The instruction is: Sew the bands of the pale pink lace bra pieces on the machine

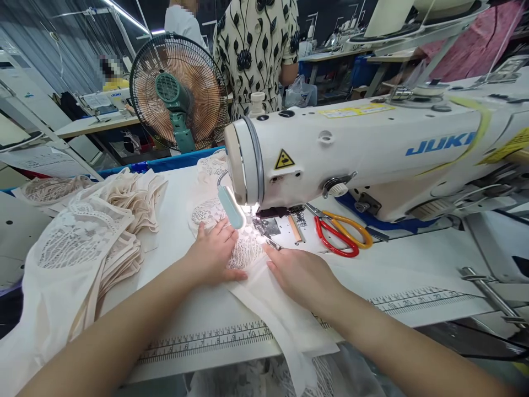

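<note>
A cream lace garment piece (244, 255) lies under the needle area of the white sewing machine (314, 160), lit by its lamp. My left hand (212, 251) rests flat on the lace left of the needle, fingers spread. My right hand (303, 275) is at the right edge of the lace, its index finger and thumb closed on the fabric and the other fingers curled. A small dark metal part shows beside that index finger; I cannot tell what it is. A plain cream strip (285, 331) hangs from the piece over the table's front edge.
Scissors (341, 234) with red and orange handles lie right of the needle. Stacked lace pieces (82, 237) are at the left. A printed ruler (215, 339) runs along the table front. Behind stand a fan (177, 94) and a person in a patterned shirt (256, 55).
</note>
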Available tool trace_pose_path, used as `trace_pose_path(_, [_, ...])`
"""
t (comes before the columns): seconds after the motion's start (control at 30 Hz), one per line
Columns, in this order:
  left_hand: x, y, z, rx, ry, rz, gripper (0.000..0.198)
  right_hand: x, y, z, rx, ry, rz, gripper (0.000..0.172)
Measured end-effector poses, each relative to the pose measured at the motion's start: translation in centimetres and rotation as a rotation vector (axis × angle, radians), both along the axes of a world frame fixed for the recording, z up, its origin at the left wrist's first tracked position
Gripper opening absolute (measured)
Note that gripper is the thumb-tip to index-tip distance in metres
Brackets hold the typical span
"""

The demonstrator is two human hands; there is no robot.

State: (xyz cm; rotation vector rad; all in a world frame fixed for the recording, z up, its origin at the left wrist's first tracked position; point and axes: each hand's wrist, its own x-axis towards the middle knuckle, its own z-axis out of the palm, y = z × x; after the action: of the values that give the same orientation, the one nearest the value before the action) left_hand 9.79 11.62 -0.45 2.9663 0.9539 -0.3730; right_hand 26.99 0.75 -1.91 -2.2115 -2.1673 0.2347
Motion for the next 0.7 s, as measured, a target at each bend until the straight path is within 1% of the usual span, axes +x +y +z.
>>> trace_pose_path(0.1, [-0.1,1.1,-0.1,-0.038,-0.01,-0.035,0.088,0.1,-0.4,0.4,-0.024,0.004,0.027,0.041])
trace_pose_path(0.2, [0.0,1.8,0.0,-0.04,-0.005,-0.051,0.088,0.1,-0.5,0.5,-0.037,-0.001,0.034,0.041])
trace_pose_path(0.3, [0.2,2.3,0.1,-0.047,-0.002,-0.063,0.088,0.1,-0.1,0.7,-0.07,-0.026,0.036,0.043])
trace_pose_path(0.4, [0.4,2.9,0.1,-0.052,-0.024,-0.082,0.086,-0.1,0.4,0.9,-0.141,-0.07,0.034,0.047])
trace_pose_path(0.53, [0.5,4.0,0.1,-0.019,-0.033,-0.1,0.086,-0.5,1.3,1.4,-0.197,-0.102,0.031,0.05])
trace_pose_path(0.7, [0.9,5.4,0.8,0.053,-0.006,-0.082,0.083,-1.0,2.1,2.3,-0.221,-0.08,0.021,0.054])
